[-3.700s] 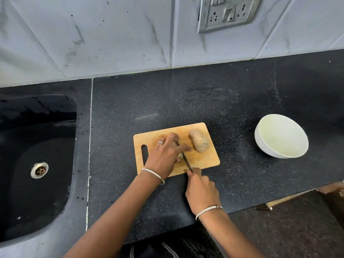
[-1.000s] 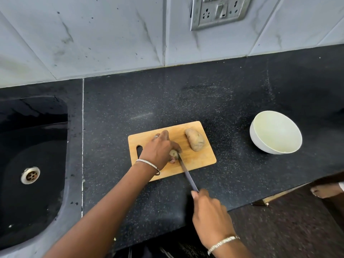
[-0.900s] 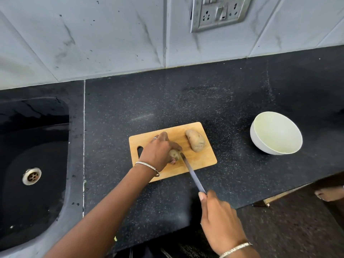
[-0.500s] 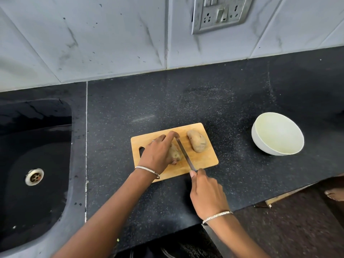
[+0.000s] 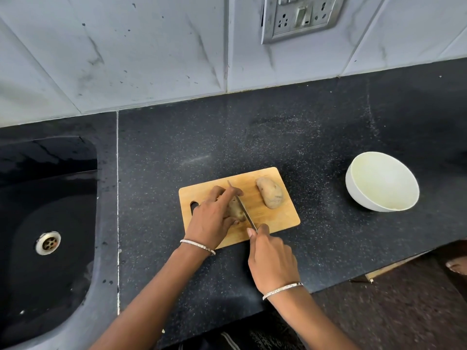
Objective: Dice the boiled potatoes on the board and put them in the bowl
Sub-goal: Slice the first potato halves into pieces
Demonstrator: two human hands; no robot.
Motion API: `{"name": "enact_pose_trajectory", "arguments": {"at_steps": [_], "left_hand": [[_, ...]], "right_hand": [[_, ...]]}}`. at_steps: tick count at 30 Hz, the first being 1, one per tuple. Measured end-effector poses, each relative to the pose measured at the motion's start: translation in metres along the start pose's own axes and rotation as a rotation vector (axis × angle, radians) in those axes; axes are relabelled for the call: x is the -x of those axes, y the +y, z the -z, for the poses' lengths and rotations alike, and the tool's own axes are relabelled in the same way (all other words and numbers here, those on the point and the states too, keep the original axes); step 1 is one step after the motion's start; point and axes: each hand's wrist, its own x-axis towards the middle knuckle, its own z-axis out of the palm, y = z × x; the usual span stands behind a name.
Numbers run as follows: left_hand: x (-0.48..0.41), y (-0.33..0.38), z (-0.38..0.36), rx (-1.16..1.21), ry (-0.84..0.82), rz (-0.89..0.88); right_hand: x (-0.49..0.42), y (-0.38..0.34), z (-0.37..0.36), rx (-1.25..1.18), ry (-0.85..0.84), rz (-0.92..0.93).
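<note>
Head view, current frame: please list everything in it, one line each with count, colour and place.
cutting board: 1, light wood, mid-counter.
held potato: 1, brown, on the board, gripped.
free potato: 1, brown, on the board's right part, untouched.
knife: 1, steel blade, against the held potato.
bowl: 1, white, on the counter right of the board.
counter: 1, black speckled.
sink: 1, black, left, with metal drain.
socket plate: 1, grey metal, on the tiled wall.
bangles: 2, silver, one per wrist.
left hand: grips the held potato.
right hand: grips the knife handle.
</note>
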Motion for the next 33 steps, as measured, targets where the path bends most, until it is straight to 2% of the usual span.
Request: {"name": "enact_pose_trajectory", "arguments": {"at_steps": [11, 15, 21, 25, 29, 33], "left_hand": [[-0.003, 0.001, 0.001, 0.076, -0.015, 0.041], [-0.004, 0.002, 0.004, -0.041, -0.052, 0.012], [0.002, 0.006, 0.003, -0.249, -0.014, -0.033], [0.004, 0.006, 0.003, -0.285, -0.006, -0.068], [-0.002, 0.005, 0.003, -0.308, -0.076, -0.161], [-0.009, 0.004, 0.01, -0.282, -0.134, -0.155]], "right_hand": [[-0.002, 0.011, -0.004, -0.104, -0.004, -0.034], [-0.003, 0.012, -0.005, -0.139, -0.037, -0.041], [-0.004, 0.007, -0.01, -0.126, -0.05, -0.061], [-0.005, 0.005, -0.012, -0.12, -0.065, -0.072], [-0.005, 0.003, -0.012, -0.092, -0.055, -0.084], [-0.002, 0.002, -0.012, -0.052, -0.024, -0.08]]}}
